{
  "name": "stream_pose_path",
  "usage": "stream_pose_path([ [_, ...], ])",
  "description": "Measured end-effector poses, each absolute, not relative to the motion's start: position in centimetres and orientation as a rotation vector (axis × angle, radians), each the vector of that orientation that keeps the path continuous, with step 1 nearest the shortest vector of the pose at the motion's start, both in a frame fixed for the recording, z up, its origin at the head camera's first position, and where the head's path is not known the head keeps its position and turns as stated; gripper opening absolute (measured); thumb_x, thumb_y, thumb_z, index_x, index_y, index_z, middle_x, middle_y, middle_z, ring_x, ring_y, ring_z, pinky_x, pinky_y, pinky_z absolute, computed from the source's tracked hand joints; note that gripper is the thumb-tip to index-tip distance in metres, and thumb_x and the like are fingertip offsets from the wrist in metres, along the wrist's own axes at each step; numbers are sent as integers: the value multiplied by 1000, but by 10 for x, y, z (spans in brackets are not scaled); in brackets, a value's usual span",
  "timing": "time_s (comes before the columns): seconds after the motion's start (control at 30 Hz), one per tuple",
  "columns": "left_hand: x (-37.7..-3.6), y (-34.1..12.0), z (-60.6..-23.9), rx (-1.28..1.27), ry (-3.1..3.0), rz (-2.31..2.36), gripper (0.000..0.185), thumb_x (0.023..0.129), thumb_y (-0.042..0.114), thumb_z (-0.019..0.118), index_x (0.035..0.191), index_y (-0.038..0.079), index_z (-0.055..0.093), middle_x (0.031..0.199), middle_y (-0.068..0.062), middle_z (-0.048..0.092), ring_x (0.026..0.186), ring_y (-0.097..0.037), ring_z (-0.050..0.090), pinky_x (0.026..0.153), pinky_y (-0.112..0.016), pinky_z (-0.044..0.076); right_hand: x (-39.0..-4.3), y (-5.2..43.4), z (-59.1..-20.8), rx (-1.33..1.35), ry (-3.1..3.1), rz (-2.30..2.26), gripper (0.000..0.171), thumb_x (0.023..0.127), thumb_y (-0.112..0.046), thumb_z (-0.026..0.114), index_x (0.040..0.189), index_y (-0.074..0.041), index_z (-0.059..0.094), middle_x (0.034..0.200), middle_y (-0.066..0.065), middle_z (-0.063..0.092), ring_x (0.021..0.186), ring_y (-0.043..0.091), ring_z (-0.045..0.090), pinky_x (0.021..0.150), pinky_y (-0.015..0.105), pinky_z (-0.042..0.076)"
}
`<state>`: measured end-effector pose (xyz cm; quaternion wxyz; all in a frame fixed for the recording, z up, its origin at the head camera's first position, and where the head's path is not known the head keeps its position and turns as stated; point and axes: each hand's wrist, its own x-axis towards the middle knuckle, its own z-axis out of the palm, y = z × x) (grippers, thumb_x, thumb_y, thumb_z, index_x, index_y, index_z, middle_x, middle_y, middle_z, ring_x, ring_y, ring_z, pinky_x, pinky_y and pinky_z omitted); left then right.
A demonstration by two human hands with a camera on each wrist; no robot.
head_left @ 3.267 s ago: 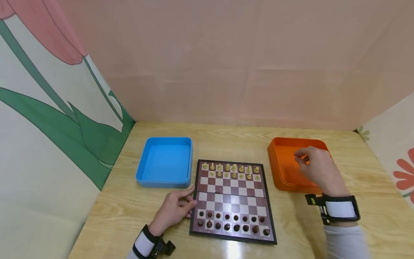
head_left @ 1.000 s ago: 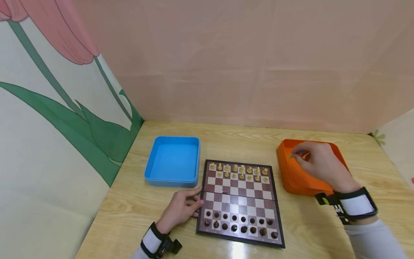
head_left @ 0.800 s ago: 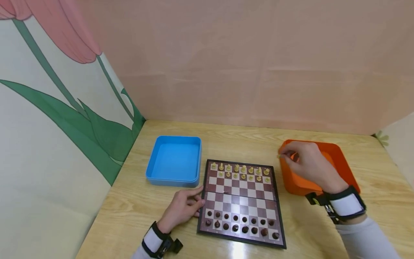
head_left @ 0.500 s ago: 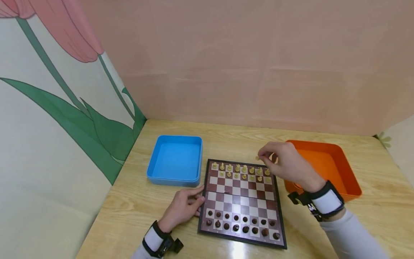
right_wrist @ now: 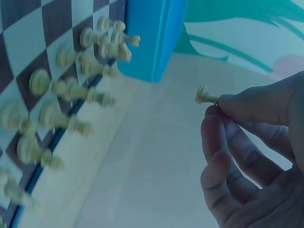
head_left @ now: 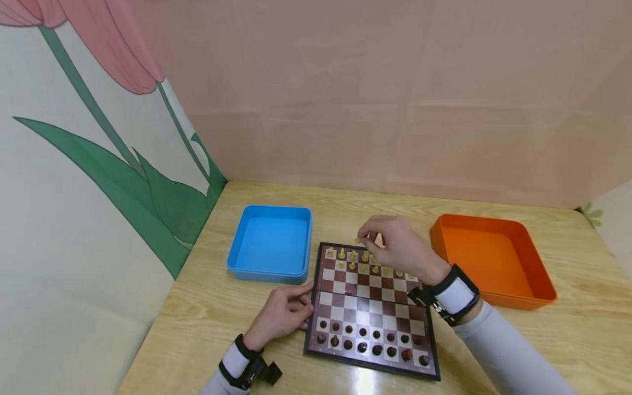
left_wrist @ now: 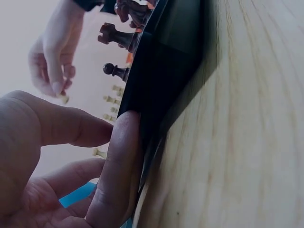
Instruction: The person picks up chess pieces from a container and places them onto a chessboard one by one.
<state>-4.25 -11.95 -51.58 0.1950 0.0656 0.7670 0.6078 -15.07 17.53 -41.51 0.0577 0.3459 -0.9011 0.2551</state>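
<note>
Between thumb and fingertips, my right hand (head_left: pixel 400 247) pinches a small cream chess pawn (right_wrist: pixel 204 95), its base pointing away and its top hidden by the fingers. That hand hovers above the far edge of the chessboard (head_left: pixel 355 304). My left hand (head_left: pixel 281 314) holds the board's left edge, thumb and a finger at the black rim (left_wrist: pixel 159 61) in the left wrist view. Cream pieces (head_left: pixel 342 254) stand in two rows at the far side, partly covered by the right hand. Dark pieces (head_left: pixel 362 346) fill two rows at the near side.
A blue tray (head_left: pixel 269 274) stands left of the board, close to its far left corner. An orange tray (head_left: pixel 513 302) sits to the right, behind the right forearm. The wooden table (head_left: pixel 207 307) meets a pinkish backdrop (head_left: pixel 345 109) at the back.
My right hand has moved left from the orange tray to over the board's far edge, carrying the cream pawn. The left hand stays at the board's edge. The head view has shifted slightly.
</note>
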Motion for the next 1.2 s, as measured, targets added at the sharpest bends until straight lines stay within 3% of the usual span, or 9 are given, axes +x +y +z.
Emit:
stream_pose_path([
  [0.1, -44, -120, -517, 182, 2147, 1708, 57, 99, 3, 72, 153, 2, 55, 101, -11, 70, 74, -18, 76, 63, -31, 68, -153, 165, -420, 1078, -2750, 814, 14, 94, -4, 79, 105, -13, 81, 97, -1, 77, 82, 10, 66, 71, 34, 65],
  [0.23, -44, -118, -518, 173, 2144, 1701, 56, 100, 4, 73, 153, 3, 55, 101, -10, 70, 73, -17, 75, 62, -31, 68, -154, 155, -424, 1089, -2778, 841, 13, 95, -6, 79, 106, -12, 81, 99, -3, 78, 81, 8, 65, 72, 31, 65],
  [0.67, -45, -114, -515, 154, 2128, 1672, 56, 102, 8, 72, 155, 6, 54, 104, -10, 70, 75, -18, 76, 64, -31, 69, -157, 136, -431, 1143, -2792, 843, 14, 94, -5, 80, 106, -13, 83, 102, 0, 80, 71, 3, 64, 60, 20, 58],
  [0.9, -46, -114, -516, 170, 2137, 1668, 55, 102, 8, 71, 155, 5, 54, 104, -9, 70, 76, -18, 76, 64, -31, 69, -159, 127, -441, 1167, -2830, 750, 12, 96, -8, 80, 104, -15, 84, 98, -4, 79, 78, 3, 65, 68, 22, 60],
  [1.2, -46, -108, -516, 171, 2124, 1673, 56, 102, 9, 72, 155, 6, 54, 104, -8, 70, 77, -17, 76, 65, -30, 69, -156, 125, -456, 1159, -2880, 692, 14, 94, -6, 80, 102, -17, 85, 92, -5, 77, 75, 3, 63, 67, 24, 60],
])
